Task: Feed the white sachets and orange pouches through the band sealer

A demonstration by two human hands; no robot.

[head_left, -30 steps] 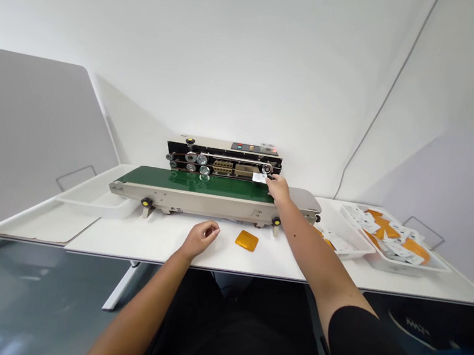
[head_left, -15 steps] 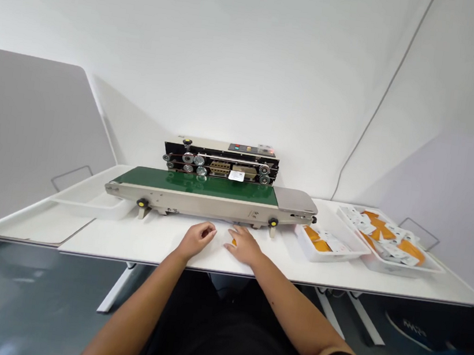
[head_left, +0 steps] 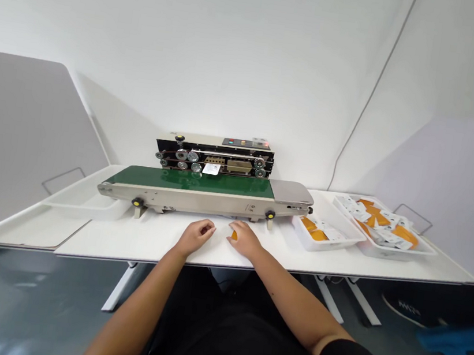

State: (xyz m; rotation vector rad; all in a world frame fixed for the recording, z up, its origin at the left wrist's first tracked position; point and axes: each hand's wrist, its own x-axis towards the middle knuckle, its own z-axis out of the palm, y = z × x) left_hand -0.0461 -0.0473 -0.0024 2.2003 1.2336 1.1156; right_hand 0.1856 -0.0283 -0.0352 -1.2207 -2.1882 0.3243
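Note:
My left hand (head_left: 196, 236) rests at the table in front of the sealing machine, fingers curled toward the thumb, with nothing seen in it. Just right of it, my right hand (head_left: 245, 239) is closed around a small orange packet (head_left: 234, 235), mostly hidden under the fingers. Behind both hands stands the band sealing machine (head_left: 240, 150) with its green conveyor belt (head_left: 154, 177). A white packet (head_left: 211, 169) is caught upright in the sealer's band, above the belt.
To the right, a small white tray (head_left: 315, 246) and a larger tray (head_left: 397, 254) hold orange and white packets. A shallow white tray (head_left: 80, 203) stands at the left, by a flat board (head_left: 33, 226). A blue object (head_left: 455, 340) is at the lower right.
The white packet has travelled left along the sealer. My view has shifted slightly. My hands stay in nearly the same place, the right one more curled around the orange packet.

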